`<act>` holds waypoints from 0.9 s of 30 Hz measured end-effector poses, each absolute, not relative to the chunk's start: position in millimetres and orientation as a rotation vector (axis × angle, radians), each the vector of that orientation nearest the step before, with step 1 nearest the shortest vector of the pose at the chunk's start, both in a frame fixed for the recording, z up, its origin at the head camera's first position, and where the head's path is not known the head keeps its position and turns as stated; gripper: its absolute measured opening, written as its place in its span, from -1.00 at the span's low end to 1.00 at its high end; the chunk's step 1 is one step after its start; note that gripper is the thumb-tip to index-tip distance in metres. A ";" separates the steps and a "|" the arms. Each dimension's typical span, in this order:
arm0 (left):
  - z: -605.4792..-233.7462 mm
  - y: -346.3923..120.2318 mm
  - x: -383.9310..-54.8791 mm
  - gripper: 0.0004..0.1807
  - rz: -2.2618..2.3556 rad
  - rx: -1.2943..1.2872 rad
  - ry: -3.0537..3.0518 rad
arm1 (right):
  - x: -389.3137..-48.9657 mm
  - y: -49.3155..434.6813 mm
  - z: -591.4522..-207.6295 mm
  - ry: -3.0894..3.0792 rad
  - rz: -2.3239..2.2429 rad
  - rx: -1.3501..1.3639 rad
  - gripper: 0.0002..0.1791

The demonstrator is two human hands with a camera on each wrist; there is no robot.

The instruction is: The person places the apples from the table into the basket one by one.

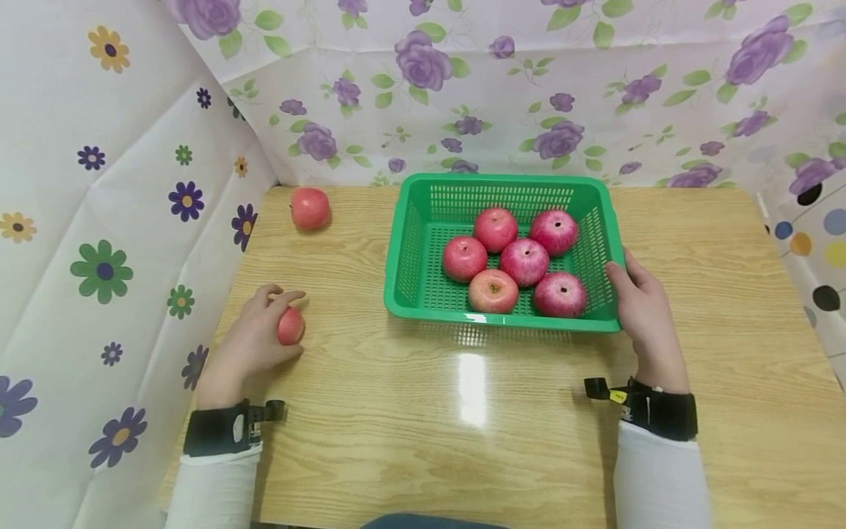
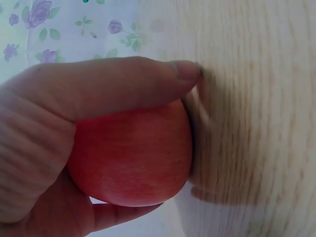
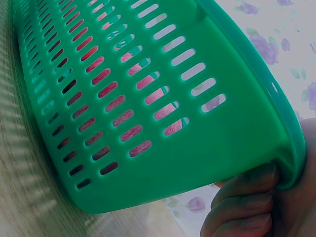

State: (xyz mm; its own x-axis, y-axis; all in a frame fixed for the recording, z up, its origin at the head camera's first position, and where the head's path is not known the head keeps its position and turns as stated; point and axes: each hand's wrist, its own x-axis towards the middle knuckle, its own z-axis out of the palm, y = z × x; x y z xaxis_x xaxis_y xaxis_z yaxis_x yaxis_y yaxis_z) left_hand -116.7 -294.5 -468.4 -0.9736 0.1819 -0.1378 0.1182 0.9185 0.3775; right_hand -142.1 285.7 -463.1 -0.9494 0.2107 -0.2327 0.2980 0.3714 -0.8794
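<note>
At the table's left side, my left hand [image 1: 254, 330] curls its thumb and fingers round a red apple [image 1: 291, 325] that stands on the wood. In the left wrist view the thumb lies along one side of the apple [image 2: 133, 153]; fingers show beyond its other side. My right hand [image 1: 644, 308] grips the right end of a green plastic basket [image 1: 423, 314] by the rim, thumb on top. From the right wrist view, curled fingers [image 3: 247, 200] sit under the basket's rim [image 3: 291, 133]. Inside the basket lie several pink and darker striped apples [image 1: 524, 262].
Another red apple [image 1: 310, 209] lies at the table's back left corner. Flowered white sheets [image 1: 370, 110] hang behind and to the left of the wooden table [image 1: 410, 426]. Both wrists wear black straps [image 1: 661, 413] with small cameras.
</note>
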 end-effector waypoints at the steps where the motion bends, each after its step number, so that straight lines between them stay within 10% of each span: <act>1: -467.7 -293.6 -116.3 0.03 0.558 0.217 2.907 | -142.1 285.9 -463.6 2.536 -1.650 0.471 -0.29; 27: -461.8 -289.1 -117.2 -0.19 0.566 0.119 2.860 | -142.8 286.3 -462.2 2.519 -1.661 0.476 -0.30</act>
State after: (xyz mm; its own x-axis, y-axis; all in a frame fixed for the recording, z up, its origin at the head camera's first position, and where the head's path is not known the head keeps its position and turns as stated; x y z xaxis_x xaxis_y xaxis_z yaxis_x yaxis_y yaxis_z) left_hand -117.2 -289.1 -461.8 -0.9717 0.1222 -0.2022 0.0359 0.9223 0.3848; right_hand -142.8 286.3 -462.2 -0.9478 0.2092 -0.2405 0.3034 0.3614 -0.8817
